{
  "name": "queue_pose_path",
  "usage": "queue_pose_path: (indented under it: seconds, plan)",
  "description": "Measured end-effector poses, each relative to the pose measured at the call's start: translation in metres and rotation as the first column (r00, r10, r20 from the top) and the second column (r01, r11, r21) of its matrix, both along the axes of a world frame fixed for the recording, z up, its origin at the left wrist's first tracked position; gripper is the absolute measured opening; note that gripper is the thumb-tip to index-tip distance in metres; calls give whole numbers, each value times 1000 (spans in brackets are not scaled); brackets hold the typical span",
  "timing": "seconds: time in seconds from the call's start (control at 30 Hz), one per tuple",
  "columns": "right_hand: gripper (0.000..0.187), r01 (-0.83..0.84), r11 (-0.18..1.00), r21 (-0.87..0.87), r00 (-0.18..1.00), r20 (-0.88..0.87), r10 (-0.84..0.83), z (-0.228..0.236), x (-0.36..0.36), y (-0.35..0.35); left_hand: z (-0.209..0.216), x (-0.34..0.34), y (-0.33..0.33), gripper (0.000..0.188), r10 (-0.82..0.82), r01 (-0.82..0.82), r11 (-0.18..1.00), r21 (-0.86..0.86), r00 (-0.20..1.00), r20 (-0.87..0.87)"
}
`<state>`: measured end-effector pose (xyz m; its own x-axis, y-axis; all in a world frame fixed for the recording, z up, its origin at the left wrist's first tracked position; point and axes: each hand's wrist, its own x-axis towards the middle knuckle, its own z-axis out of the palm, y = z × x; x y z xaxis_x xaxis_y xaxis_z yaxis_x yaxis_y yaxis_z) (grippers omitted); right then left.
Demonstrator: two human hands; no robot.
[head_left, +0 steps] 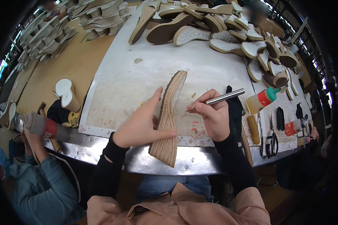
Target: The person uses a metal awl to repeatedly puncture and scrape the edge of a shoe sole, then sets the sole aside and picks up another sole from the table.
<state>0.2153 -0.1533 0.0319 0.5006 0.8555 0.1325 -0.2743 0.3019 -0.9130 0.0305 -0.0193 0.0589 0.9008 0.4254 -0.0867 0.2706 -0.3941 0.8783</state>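
A wedge shoe sole [167, 123] with a woven, rope-like tan side stands on edge at the near edge of the table. My left hand [144, 122] grips it round the middle, thumb across the woven side and fingers behind it. In my right hand [215, 116] is a slim silver metal pen-like tool [225, 96], pinched between thumb and fingers. Its thin pointed tip aims left toward the sole and stays a little apart from it.
A heap of wedge soles [210, 30] fills the far table, with stacked soles [101, 18] at far left. To my right lie a glue bottle [260, 102], scissors [271, 142] and a yellow-handled tool [253, 129]. A co-worker's arm [45, 180] is at left.
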Motion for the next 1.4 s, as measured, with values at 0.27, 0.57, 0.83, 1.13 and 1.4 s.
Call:
queue_pose_path:
  seconds: [0.27,0.57,0.83,1.13,1.4]
  plan:
    - [12,67,995,-77,997,52,-63,-6,-15,-1,-35,33,48,135,-279,364,921,-141,867,413]
    - [12,128,976,-175,926,372,-55,-2,-28,-5,-37,37,43,121,-263,338,933,-125,876,404]
    - [14,148,981,-127,802,595,-44,2,-41,-11,-33,25,35,119,-201,207,978,20,919,340]
    - [17,190,981,28,636,758,-145,-4,-38,-11,-35,26,28,118,-164,158,986,45,918,361]
    - [21,146,981,129,487,853,-185,0,-35,-10,-37,27,25,116,-156,150,988,44,920,359]
